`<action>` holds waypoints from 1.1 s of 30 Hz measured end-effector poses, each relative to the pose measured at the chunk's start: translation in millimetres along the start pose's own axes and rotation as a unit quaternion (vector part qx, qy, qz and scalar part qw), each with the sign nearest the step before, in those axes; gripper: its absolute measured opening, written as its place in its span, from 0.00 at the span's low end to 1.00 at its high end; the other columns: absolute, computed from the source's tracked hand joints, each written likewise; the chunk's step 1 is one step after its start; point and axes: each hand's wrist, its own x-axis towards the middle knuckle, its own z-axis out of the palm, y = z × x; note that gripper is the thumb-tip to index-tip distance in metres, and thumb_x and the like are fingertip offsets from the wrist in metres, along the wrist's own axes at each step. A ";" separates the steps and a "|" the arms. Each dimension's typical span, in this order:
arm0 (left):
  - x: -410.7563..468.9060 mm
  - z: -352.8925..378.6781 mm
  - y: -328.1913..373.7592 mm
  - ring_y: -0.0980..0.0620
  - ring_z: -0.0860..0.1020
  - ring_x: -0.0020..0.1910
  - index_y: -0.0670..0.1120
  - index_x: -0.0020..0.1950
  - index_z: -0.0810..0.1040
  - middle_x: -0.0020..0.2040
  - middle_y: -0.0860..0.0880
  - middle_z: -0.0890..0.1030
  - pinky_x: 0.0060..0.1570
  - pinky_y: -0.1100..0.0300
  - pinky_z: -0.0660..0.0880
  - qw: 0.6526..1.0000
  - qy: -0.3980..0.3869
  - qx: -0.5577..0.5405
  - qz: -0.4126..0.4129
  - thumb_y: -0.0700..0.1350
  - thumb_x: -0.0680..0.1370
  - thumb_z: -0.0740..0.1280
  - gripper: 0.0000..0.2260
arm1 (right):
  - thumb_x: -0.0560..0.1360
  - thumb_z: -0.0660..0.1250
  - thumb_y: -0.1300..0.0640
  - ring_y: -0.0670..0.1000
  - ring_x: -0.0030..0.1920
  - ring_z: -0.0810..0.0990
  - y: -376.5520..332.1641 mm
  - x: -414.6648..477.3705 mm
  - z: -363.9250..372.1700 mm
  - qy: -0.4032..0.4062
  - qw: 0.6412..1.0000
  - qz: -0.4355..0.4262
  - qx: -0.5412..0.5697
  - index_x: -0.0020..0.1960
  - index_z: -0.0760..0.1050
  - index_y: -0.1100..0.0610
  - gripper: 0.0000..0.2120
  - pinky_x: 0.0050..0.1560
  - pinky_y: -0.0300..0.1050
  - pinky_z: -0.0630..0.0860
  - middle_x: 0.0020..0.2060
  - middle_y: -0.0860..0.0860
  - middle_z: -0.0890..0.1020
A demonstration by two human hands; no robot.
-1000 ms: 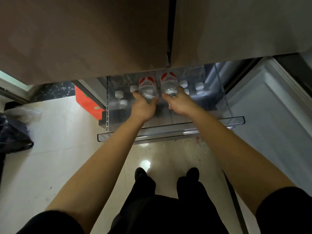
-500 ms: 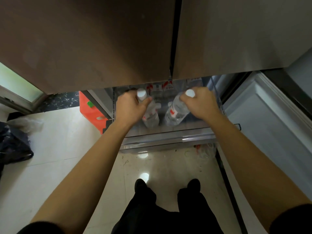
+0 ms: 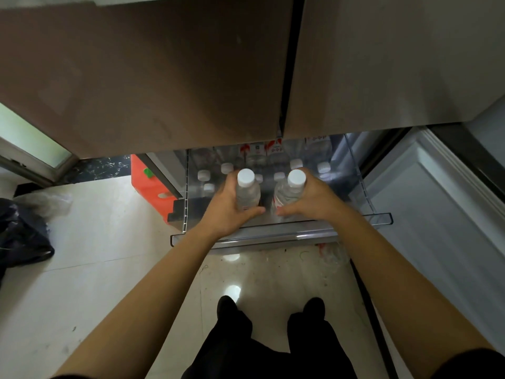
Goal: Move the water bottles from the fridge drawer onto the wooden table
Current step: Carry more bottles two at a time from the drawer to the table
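head view: step in hand is lifting bottles out. the left hand (image 3: 226,212) is wrapped round the body of the left bottle (image 3: 247,191), and the right hand (image 3: 311,201) is wrapped round the right bottle (image 3: 288,192). both bottles are upright, white caps toward the camera, raised over the open fridge drawer (image 3: 273,236). the remaining bottles (image 3: 203,175) stand in the drawer behind them. the wooden table is not in view.

next move, as judged: raise both bottles clear of the drawer front, draw back from under the fridge doors (image 3: 191,77), then turn to find the table.

compared with half a second earlier: the bottles were tilted and held near the caps. now they are upright and gripped lower down.
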 end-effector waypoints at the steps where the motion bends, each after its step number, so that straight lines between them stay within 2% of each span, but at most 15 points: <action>1: 0.8 0.4 0.8 0.46 0.73 0.65 0.54 0.71 0.60 0.68 0.47 0.73 0.61 0.56 0.72 1.000 0.008 0.016 0.002 0.50 0.70 0.77 0.36 | 0.62 0.83 0.53 0.51 0.61 0.74 -0.9 1.7 -1.0 0.003 1.000 -0.001 -0.005 0.68 0.60 0.48 0.44 0.61 0.49 0.74 0.62 0.49 0.74; 4: 1.0 -2.8 3.2 0.43 0.73 0.66 0.50 0.71 0.58 0.68 0.45 0.73 0.62 0.51 0.73 0.999 0.039 -0.012 -0.020 0.47 0.71 0.77 0.36 | 0.65 0.81 0.55 0.53 0.62 0.74 -3.9 1.3 -1.8 0.002 0.999 -0.033 -0.017 0.67 0.57 0.49 0.42 0.63 0.51 0.74 0.62 0.51 0.72; 10: -23.8 -16.2 10.8 0.49 0.72 0.63 0.49 0.69 0.55 0.62 0.52 0.70 0.64 0.53 0.72 0.987 0.129 -0.090 -0.014 0.46 0.73 0.76 0.36 | 0.66 0.80 0.48 0.50 0.60 0.78 -12.9 -10.1 -4.3 0.035 0.992 -0.122 0.023 0.67 0.66 0.42 0.35 0.62 0.55 0.77 0.61 0.46 0.78; 13: -42.6 -28.7 20.8 0.54 0.72 0.62 0.55 0.67 0.56 0.60 0.59 0.71 0.66 0.51 0.72 0.978 0.185 -0.099 0.006 0.46 0.72 0.77 0.34 | 0.67 0.80 0.47 0.48 0.60 0.77 -25.3 -18.3 -4.1 0.056 0.983 -0.168 0.047 0.67 0.62 0.39 0.36 0.59 0.49 0.78 0.60 0.43 0.77; 15: -59.6 -37.8 31.2 0.61 0.72 0.61 0.64 0.66 0.57 0.59 0.70 0.69 0.67 0.54 0.73 0.966 0.236 -0.107 0.017 0.46 0.72 0.77 0.35 | 0.68 0.80 0.48 0.45 0.58 0.74 -37.5 -24.9 -2.8 0.051 0.976 -0.205 0.048 0.66 0.61 0.39 0.36 0.53 0.38 0.74 0.58 0.40 0.75; 16: -69.2 -42.7 37.8 0.66 0.72 0.61 0.69 0.65 0.57 0.59 0.74 0.68 0.66 0.58 0.73 0.957 0.266 -0.114 0.020 0.45 0.72 0.77 0.36 | 0.69 0.79 0.48 0.43 0.58 0.73 -45.2 -27.3 -1.8 0.043 0.972 -0.226 0.049 0.66 0.61 0.38 0.35 0.52 0.35 0.70 0.58 0.40 0.74; 17: -78.3 -46.9 43.8 0.69 0.72 0.61 0.70 0.66 0.58 0.59 0.74 0.69 0.65 0.61 0.73 0.947 0.294 -0.127 0.022 0.45 0.71 0.77 0.36 | 0.69 0.79 0.48 0.42 0.59 0.72 -53.2 -30.7 -0.7 0.038 0.967 -0.248 0.053 0.65 0.60 0.36 0.34 0.52 0.34 0.69 0.58 0.39 0.73; 18: -89.6 -51.3 48.3 0.69 0.72 0.61 0.66 0.68 0.60 0.61 0.71 0.71 0.64 0.61 0.74 0.933 0.327 -0.145 0.021 0.43 0.71 0.77 0.36 | 0.70 0.78 0.48 0.41 0.59 0.71 -63.7 -34.5 1.7 0.034 0.958 -0.278 0.056 0.64 0.60 0.33 0.34 0.55 0.35 0.68 0.60 0.38 0.72; 20: -113.9 -61.1 57.5 0.58 0.74 0.65 0.52 0.72 0.64 0.65 0.57 0.75 0.63 0.54 0.76 0.903 0.396 -0.167 0.019 0.42 0.71 0.77 0.33 | 0.71 0.77 0.46 0.40 0.62 0.71 -84.6 -42.6 9.9 0.031 0.933 -0.351 0.069 0.66 0.61 0.32 0.33 0.59 0.36 0.68 0.63 0.39 0.73; 22: -140.1 -71.8 64.6 0.50 0.75 0.65 0.49 0.72 0.66 0.66 0.52 0.75 0.62 0.52 0.77 0.874 0.459 -0.160 0.011 0.43 0.72 0.77 0.32 | 0.72 0.74 0.43 0.41 0.66 0.71 -105.8 -50.6 20.3 0.016 0.911 -0.404 0.084 0.71 0.63 0.38 0.32 0.64 0.38 0.69 0.67 0.42 0.73; 26: -206.3 -97.4 68.9 0.59 0.76 0.61 0.51 0.71 0.68 0.62 0.58 0.77 0.54 0.69 0.75 0.830 0.546 -0.109 -0.015 0.42 0.73 0.76 0.30 | 0.74 0.72 0.41 0.46 0.70 0.71 -154.7 -74.6 46.4 -0.056 0.881 -0.460 0.092 0.76 0.60 0.42 0.35 0.69 0.51 0.72 0.72 0.45 0.71; 28: -243.7 -108.0 63.6 0.64 0.74 0.61 0.54 0.73 0.66 0.62 0.66 0.75 0.53 0.73 0.72 0.820 0.566 -0.083 -0.038 0.43 0.73 0.76 0.32 | 0.75 0.71 0.41 0.48 0.71 0.71 -175.9 -90.7 62.7 -0.088 0.865 -0.486 0.089 0.78 0.58 0.43 0.36 0.69 0.56 0.72 0.72 0.46 0.71; 30: -287.6 -116.9 53.9 0.67 0.74 0.60 0.56 0.75 0.64 0.60 0.71 0.73 0.55 0.69 0.72 0.809 0.580 -0.067 -0.062 0.44 0.73 0.76 0.34 | 0.76 0.68 0.40 0.49 0.73 0.69 -195.9 -113.5 85.1 -0.116 0.847 -0.514 0.076 0.79 0.55 0.43 0.36 0.70 0.59 0.70 0.74 0.46 0.69; 33: -356.4 -127.4 36.8 0.69 0.73 0.58 0.60 0.73 0.62 0.59 0.73 0.72 0.55 0.63 0.72 0.797 0.594 -0.047 -0.098 0.47 0.74 0.75 0.33 | 0.77 0.66 0.39 0.49 0.74 0.67 -220.6 -153.0 128.3 -0.158 0.827 -0.535 0.066 0.79 0.51 0.39 0.37 0.73 0.56 0.67 0.75 0.45 0.67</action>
